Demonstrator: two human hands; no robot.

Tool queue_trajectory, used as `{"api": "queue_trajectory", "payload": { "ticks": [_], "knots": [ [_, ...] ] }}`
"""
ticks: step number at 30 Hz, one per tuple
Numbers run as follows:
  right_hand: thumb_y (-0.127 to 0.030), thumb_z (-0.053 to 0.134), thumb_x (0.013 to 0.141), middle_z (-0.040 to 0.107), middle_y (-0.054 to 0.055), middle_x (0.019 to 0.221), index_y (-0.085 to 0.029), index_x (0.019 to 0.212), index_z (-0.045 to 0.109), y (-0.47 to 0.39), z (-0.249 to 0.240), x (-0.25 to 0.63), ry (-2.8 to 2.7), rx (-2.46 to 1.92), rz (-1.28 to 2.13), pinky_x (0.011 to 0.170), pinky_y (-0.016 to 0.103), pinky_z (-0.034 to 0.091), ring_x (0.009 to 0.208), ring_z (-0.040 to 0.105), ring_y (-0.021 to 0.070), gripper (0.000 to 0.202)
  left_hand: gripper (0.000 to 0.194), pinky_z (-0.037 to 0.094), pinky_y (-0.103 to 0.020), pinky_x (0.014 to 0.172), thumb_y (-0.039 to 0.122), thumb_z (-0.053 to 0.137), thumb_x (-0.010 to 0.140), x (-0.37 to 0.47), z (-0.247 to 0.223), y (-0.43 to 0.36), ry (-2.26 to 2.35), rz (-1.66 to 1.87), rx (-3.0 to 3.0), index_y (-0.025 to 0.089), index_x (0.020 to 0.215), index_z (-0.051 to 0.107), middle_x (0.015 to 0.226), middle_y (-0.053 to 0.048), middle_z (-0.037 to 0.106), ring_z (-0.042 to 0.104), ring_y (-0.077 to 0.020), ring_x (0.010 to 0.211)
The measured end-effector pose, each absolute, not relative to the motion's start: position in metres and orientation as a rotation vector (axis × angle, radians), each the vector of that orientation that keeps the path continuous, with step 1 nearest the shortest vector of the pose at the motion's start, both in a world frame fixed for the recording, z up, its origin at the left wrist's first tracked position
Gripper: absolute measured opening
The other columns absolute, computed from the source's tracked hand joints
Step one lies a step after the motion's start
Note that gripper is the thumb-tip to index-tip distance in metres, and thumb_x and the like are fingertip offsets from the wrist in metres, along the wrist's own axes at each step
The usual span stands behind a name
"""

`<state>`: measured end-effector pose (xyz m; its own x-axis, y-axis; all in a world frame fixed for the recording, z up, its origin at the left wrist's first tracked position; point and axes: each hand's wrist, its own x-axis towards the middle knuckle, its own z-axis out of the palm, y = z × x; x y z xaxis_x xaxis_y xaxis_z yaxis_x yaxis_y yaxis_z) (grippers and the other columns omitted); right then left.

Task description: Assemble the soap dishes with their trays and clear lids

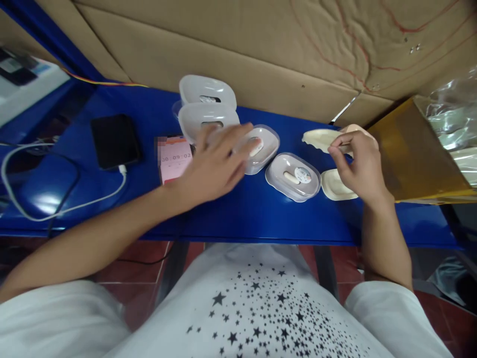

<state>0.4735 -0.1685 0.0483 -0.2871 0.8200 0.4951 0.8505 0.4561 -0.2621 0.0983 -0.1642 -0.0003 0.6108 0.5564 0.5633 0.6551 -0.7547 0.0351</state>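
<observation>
My left hand (219, 161) is over the table with its fingers stretched out and apart, slightly blurred. Under and beyond it stand two pale, oval, soap-dish-like pieces with dark slots (206, 94). Beside its fingertips lies a clear-covered oval dish (270, 144) with a round label. Another such covered dish (278, 174), holding a small white piece and a round label, sits right of it. My right hand (359, 161) is closed in a pinch at a cream, wavy-edged piece (316, 137); what the fingertips hold is hidden. Partly beneath this hand lies a small cream tray (335, 186).
A phone (175, 159) showing a timer lies left of the dishes. Farther left are a black box (115, 141) and its white cable (89, 203). A cardboard box (417, 154) with clear-wrapped pieces stands at right. Cardboard sheeting (223, 35) backs the blue table (231, 219).
</observation>
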Motion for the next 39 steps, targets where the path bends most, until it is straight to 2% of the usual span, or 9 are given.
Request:
{"api": "queue_trajectory", "payload": {
  "ticks": [5,8,11,14,22,26,30,35,39],
  "knots": [
    [-0.035,0.057,0.112,0.077,0.005,0.113,-0.035,0.119,0.068,-0.206,0.042,0.442,-2.284,-1.033,-0.093,0.119,0.062,0.046,0.114,0.073,0.0324,0.014,0.049,0.025,-0.071,0.129,0.054,0.06,0.11,0.046,-0.006,-0.116,-1.273,-0.762,-2.639,0.027,0.151,0.062,0.157,-0.007,0.066,0.058,-0.0362,0.139],
    [-0.023,0.059,0.112,0.078,-0.003,0.11,-0.044,0.124,0.07,-0.234,0.028,0.415,-2.52,-0.719,-0.014,0.124,0.055,0.044,0.109,0.074,0.025,0.027,0.042,0.03,-0.062,0.127,0.056,0.054,0.113,0.036,-0.012,-0.101,-1.351,-0.627,-2.643,0.023,0.132,0.072,0.128,-0.004,0.076,0.058,-0.0303,0.13],
    [-0.013,0.059,0.112,0.08,-0.003,0.109,-0.036,0.125,0.075,-0.25,0.01,0.392,-2.669,-0.45,0.051,0.125,0.041,0.045,0.109,0.073,0.0179,0.031,0.039,0.041,-0.054,0.121,0.051,0.055,0.116,0.045,-0.004,-0.108,-1.353,-0.684,-2.531,0.019,0.125,0.074,0.121,-0.003,0.078,0.063,-0.0256,0.122],
    [-0.01,0.057,0.113,0.08,0.002,0.108,-0.024,0.124,0.076,-0.243,-0.006,0.383,-2.685,-0.419,0.106,0.122,0.039,0.047,0.11,0.074,0.0165,0.027,0.035,0.05,-0.053,0.116,0.048,0.057,0.117,0.062,0.014,-0.13,-1.187,-0.886,-2.505,0.019,0.127,0.073,0.124,-0.006,0.08,0.069,-0.0265,0.12],
    [-0.036,0.061,0.114,0.082,0.012,0.118,-0.021,0.118,0.079,-0.199,0.0,0.422,-2.604,-0.879,0.215,0.099,0.048,0.065,0.109,0.078,0.0284,0.024,0.016,0.049,-0.054,0.121,0.031,0.063,0.115,0.097,0.019,-0.185,-0.647,-0.871,-2.841,0.026,0.128,0.07,0.128,-0.005,0.082,0.074,-0.0274,0.124],
    [-0.033,0.049,0.117,0.08,0.017,0.133,-0.02,0.139,0.074,-0.194,0.014,0.435,-2.482,-1.16,0.294,0.109,0.057,0.063,0.123,0.077,0.0338,0.036,0.015,0.049,-0.058,0.117,0.022,0.059,0.113,0.104,0.01,-0.193,-0.547,-0.666,-2.897,0.021,0.12,0.072,0.121,-0.009,0.082,0.073,-0.0307,0.123],
    [-0.037,0.041,0.12,0.074,0.013,0.152,-0.025,0.16,0.06,-0.201,0.018,0.43,-2.436,-1.158,0.46,0.117,0.055,0.061,0.135,0.074,0.0305,0.046,0.015,0.051,-0.057,0.106,0.025,0.059,0.113,0.106,0.011,-0.2,-0.565,-0.596,-2.835,0.02,0.118,0.072,0.116,-0.008,0.082,0.073,-0.0311,0.118],
    [-0.047,0.039,0.121,0.074,0.013,0.151,-0.027,0.166,0.054,-0.204,0.021,0.427,-2.315,-1.206,0.58,0.117,0.053,0.061,0.133,0.075,0.029,0.052,0.019,0.051,-0.055,0.1,0.032,0.059,0.116,0.114,0.006,-0.212,-0.629,-0.588,-2.824,0.019,0.119,0.072,0.12,-0.01,0.081,0.072,-0.031,0.116],
    [-0.057,0.05,0.117,0.055,0.014,0.174,-0.031,0.177,0.039,-0.204,0.023,0.433,-2.483,-1.055,0.693,0.127,0.059,0.053,0.154,0.061,0.0334,0.067,0.026,0.053,-0.049,0.098,0.042,0.06,0.118,0.12,-0.004,-0.217,-0.667,-0.502,-2.922,0.019,0.124,0.069,0.13,-0.012,0.079,0.072,-0.0303,0.117]
  ]
}}
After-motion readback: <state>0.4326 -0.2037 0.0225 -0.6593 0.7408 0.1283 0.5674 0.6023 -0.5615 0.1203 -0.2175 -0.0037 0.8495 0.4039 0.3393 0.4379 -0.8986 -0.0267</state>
